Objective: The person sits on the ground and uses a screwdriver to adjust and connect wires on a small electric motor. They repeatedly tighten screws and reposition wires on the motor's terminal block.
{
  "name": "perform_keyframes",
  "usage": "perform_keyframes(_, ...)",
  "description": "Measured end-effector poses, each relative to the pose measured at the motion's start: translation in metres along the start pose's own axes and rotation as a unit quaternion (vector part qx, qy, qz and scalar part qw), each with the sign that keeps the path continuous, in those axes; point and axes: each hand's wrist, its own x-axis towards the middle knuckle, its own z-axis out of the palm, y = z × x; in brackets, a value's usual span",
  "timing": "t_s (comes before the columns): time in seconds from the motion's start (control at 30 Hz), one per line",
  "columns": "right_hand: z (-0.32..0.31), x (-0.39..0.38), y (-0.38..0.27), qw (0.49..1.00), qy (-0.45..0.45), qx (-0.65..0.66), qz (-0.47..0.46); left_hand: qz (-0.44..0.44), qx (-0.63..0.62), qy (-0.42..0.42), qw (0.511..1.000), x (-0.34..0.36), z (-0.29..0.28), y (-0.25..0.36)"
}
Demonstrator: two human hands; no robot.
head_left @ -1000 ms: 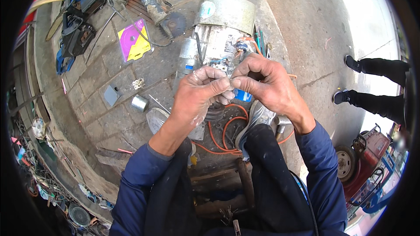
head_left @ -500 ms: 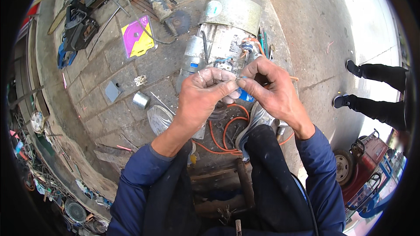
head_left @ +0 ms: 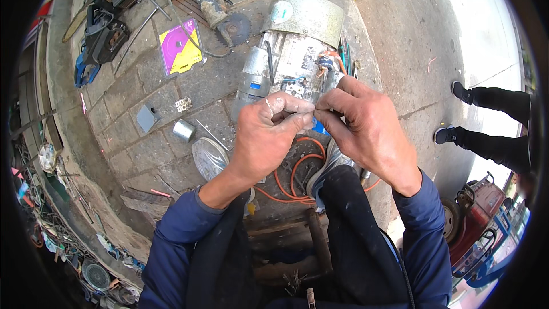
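Observation:
My left hand [head_left: 269, 137] and my right hand [head_left: 369, 134] meet at pinched fingertips over the lower end of a dirty electric motor [head_left: 291, 60]; whatever small item lies between them I cannot make out. The motor has a round end cover [head_left: 303, 14], a silver cylinder [head_left: 254, 68] on its left side, and an exposed terminal board [head_left: 295, 89] with blue and orange wires just beyond my fingers. To the left lie a white connector strip [head_left: 183, 104], a grey square cover [head_left: 147, 119] and a small metal cylinder [head_left: 183, 130]. An orange cord [head_left: 296, 174] loops between my feet.
Power tools [head_left: 106, 43], a saw blade [head_left: 234, 28] and a purple-yellow package [head_left: 178, 46] lie on the paving [head_left: 131, 154]. Scrap [head_left: 51, 217] piles at the left edge. A person in dark trousers [head_left: 497, 100] stands at right, near a red wheeled machine [head_left: 474, 223].
Both hands have shifted slightly right, the right one also turning so more of its back shows and its fingers curl further. The pinched fingertips remain together.

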Motion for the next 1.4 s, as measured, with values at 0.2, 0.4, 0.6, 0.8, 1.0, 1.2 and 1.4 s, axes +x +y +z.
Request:
perform_keyframes(0.2, 0.01, 0.004, 0.011, 0.994, 0.001, 0.085, 0.073, -0.045, -0.026, -0.027, 0.998, 0.003, -0.002, 0.006)
perform_keyframes(0.4, 0.013, 0.001, 0.017, 0.992, 0.007, 0.082, 0.094, -0.048, -0.06, -0.055, 0.996, 0.008, -0.002, -0.003)
perform_keyframes(0.6, 0.012, 0.002, 0.021, 0.979, -0.004, 0.152, 0.135, 0.015, 0.08, -0.028, 0.996, 0.019, -0.012, 0.01)
perform_keyframes(0.8, 0.011, 0.008, 0.04, 0.951, -0.018, 0.242, 0.192, 0.34, 0.513, -0.05, 0.787, 0.07, -0.026, 0.05)
perform_keyframes(1.0, 0.03, 0.009, 0.047, 0.969, 0.025, 0.22, 0.112, 0.295, 0.614, -0.099, 0.725, 0.081, -0.028, 0.02)
perform_keyframes(1.2, 0.034, 0.01, 0.054, 0.986, 0.03, 0.154, 0.052, 0.304, 0.579, -0.099, 0.75, 0.082, -0.029, 0.009)
perform_keyframes(1.4, 0.036, 0.013, 0.053, 0.993, 0.031, 0.115, 0.015, 0.325, 0.51, -0.119, 0.788, 0.09, -0.036, 0.003)
